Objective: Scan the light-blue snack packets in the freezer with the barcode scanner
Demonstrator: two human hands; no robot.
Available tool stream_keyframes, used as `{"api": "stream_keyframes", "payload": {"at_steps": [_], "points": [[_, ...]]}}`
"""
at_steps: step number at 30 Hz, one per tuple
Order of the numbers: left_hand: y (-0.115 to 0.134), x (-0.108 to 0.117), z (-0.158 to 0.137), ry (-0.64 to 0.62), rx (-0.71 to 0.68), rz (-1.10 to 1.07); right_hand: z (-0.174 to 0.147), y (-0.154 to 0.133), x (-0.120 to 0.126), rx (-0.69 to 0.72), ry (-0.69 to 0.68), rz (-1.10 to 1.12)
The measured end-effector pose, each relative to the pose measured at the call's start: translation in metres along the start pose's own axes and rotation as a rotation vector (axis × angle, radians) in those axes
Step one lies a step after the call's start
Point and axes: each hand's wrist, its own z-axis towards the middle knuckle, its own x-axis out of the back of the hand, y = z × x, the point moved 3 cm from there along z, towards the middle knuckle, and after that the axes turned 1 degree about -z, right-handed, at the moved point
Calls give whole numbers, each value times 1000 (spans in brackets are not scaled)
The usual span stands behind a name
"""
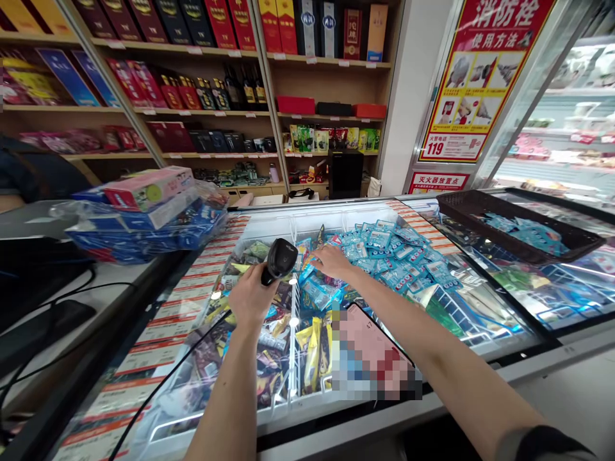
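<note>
My left hand (pixel 250 296) is wrapped round the handle of a black barcode scanner (pixel 282 257), its head tilted up and to the right. A thin black cable (pixel 177 371) runs from it toward the lower left. Just right of the scanner, my right hand (pixel 332 262) has its fingers bent down onto a blue packet (pixel 307 272), which they seem to pinch; the fingertips are partly hidden. A pile of flat blue packets (pixel 394 256) spreads over the freezer's glass top beside and beyond this hand.
A phone (pixel 375 346) lies on the freezer's front edge under my right forearm. Wrapped ice creams (pixel 312 352) show through the glass. A brown tray (pixel 523 230) holding blue packets stands at right, stacked boxes (pixel 148 208) at left. Shelves of boxed goods line the back.
</note>
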Motion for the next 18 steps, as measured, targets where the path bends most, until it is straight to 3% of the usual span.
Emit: {"api": "stream_keyframes", "payload": {"at_steps": [4,11,15,18], "points": [[-5,-3,2,-7,-23,-9,17,-3,-12,-62,-30,12],[-11,2,3,31,75,37,36,-8,-24,-72,-65,74],[-6,5,2,34,95,51,37,0,-26,-179,-49,234],[-6,2,2,17,62,44,28,13,-22,-273,55,418]]}}
